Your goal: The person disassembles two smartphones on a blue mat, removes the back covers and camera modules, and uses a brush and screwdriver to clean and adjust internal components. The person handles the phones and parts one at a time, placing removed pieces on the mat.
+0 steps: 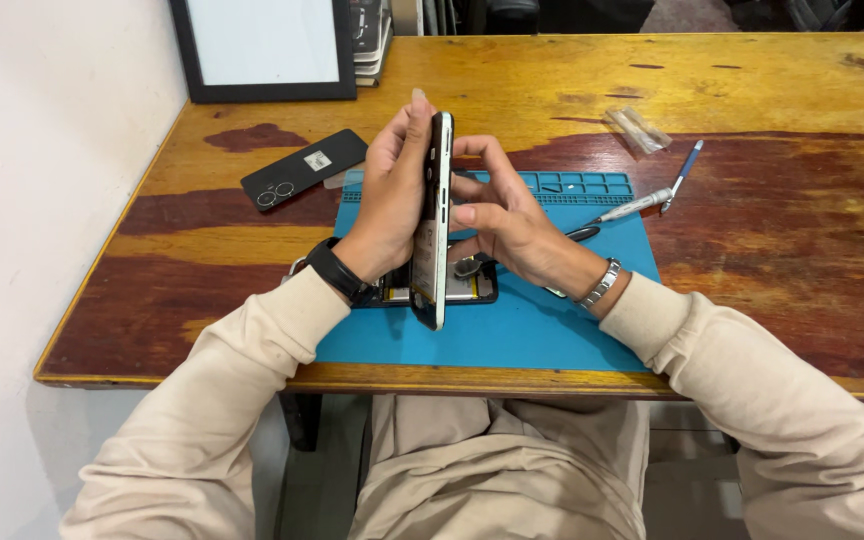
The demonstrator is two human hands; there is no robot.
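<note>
An opened smartphone (436, 225) stands on edge over the blue repair mat (512, 330), its silver side frame facing me. My left hand (392, 195) presses flat against its left face and grips it. My right hand (502, 215) holds the right side, fingers curled on the frame. Beneath the phone lies a flat dark phone part (472, 285) with exposed components. A black watch is on my left wrist and a metal bracelet on my right.
A black phone back cover (302, 168) lies on the wooden table (752, 240) left of the mat. A screwdriver (642, 203) and a blue pen-like tool (687, 160) lie at the right, near a small clear packet (637, 128). A black-framed panel (262, 50) leans at the back.
</note>
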